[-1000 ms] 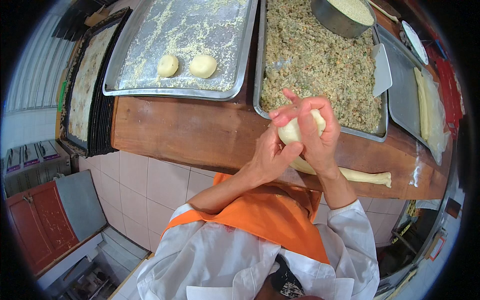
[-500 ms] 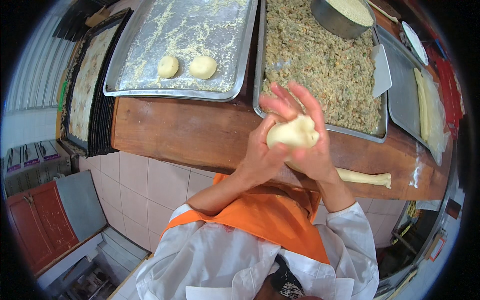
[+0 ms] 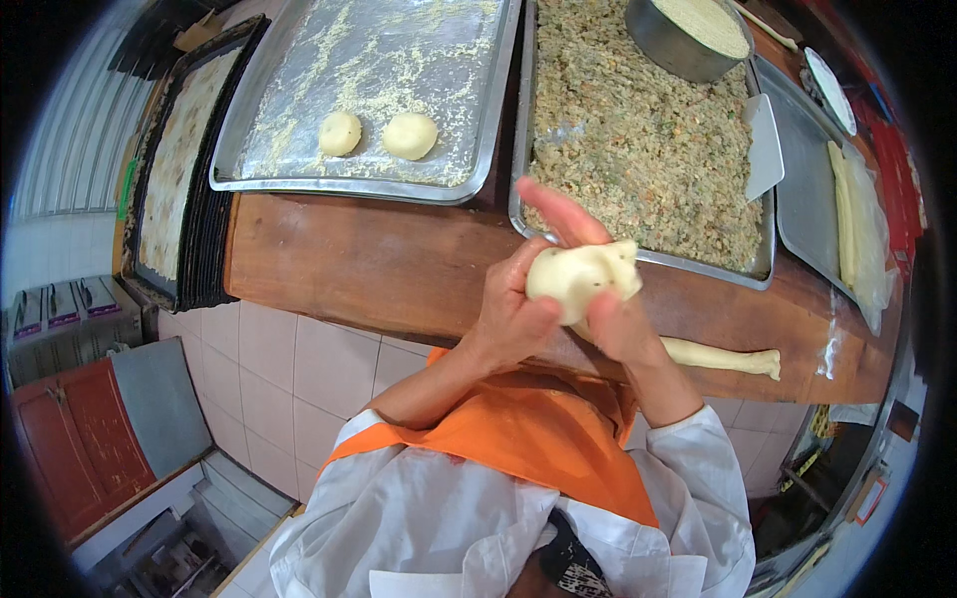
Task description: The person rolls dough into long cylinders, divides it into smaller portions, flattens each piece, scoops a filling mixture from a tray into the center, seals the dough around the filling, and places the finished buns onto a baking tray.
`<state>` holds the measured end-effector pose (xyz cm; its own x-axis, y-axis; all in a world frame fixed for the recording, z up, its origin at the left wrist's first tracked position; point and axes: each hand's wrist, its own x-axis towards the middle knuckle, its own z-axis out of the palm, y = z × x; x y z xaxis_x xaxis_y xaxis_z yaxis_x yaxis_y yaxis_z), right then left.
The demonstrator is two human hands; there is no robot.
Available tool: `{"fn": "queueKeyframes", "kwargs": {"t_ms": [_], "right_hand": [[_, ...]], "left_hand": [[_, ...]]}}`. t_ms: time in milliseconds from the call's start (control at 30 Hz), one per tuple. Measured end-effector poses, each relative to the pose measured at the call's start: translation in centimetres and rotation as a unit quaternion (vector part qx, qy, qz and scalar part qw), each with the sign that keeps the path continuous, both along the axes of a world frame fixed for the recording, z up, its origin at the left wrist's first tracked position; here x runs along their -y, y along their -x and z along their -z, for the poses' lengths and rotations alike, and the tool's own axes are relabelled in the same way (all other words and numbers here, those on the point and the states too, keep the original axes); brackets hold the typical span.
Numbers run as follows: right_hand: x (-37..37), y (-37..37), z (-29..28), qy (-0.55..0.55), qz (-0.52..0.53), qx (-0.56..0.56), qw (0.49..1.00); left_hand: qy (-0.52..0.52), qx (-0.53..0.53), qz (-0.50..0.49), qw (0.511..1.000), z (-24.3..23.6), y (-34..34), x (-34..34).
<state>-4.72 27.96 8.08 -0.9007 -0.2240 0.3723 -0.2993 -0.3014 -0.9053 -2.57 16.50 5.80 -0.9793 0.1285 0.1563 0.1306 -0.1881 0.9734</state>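
Above the near side of the wooden table, a pale, lumpy piece of dough (image 3: 578, 277) is held between both hands. My left hand (image 3: 513, 309) cups it from the left, thumb in front and a finger stretched out behind. My right hand (image 3: 628, 334) pinches its right side, where the edge is gathered and uneven. Beneath and right of that hand, a dough rope (image 3: 723, 357) lies on the wooden table (image 3: 349, 269); its left part is hidden by my hands. Just beyond is a metal tray of chopped filling (image 3: 638, 149).
A metal tray (image 3: 349, 186) dusted with pale seeds holds two round dough balls (image 3: 411, 137). A round pan of seeds (image 3: 688, 45) and a white scraper (image 3: 765, 149) rest on the filling. Farther right, another tray (image 3: 797, 199) holds a plastic-covered dough strip (image 3: 845, 214). Dark baking trays (image 3: 189, 169) are stacked left.
My right hand has come down from around the dough, its raised fingers now folded at the right edge. The dough has turned slightly, its gathered edge pointing more to the right.
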Motion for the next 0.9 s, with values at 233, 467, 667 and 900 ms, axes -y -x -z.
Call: {"fn": "queueKeyframes", "kwargs": {"t_ms": [233,467,667,900], "right_hand": [[0.9,-0.2,-1.3,0.052,0.015,0.033,0.998],[0.4,0.0,-0.9,-0.002,0.002,0.023,1.0],[1.0,-0.4,-2.0,-0.03,-0.013,0.023,0.999],[0.4,0.0,-0.7,0.04,-0.066,0.105,0.992]], "left_hand": [[-0.003,-0.056,0.04,0.998,1.0,0.5,0.4],[-0.052,-0.008,0.052,0.997,0.6,-0.1,0.8],[-0.025,-0.024,-0.024,0.999,0.5,-0.8,0.2],[0.128,-0.218,-0.054,0.966,-0.7,0.7,1.3]]}}
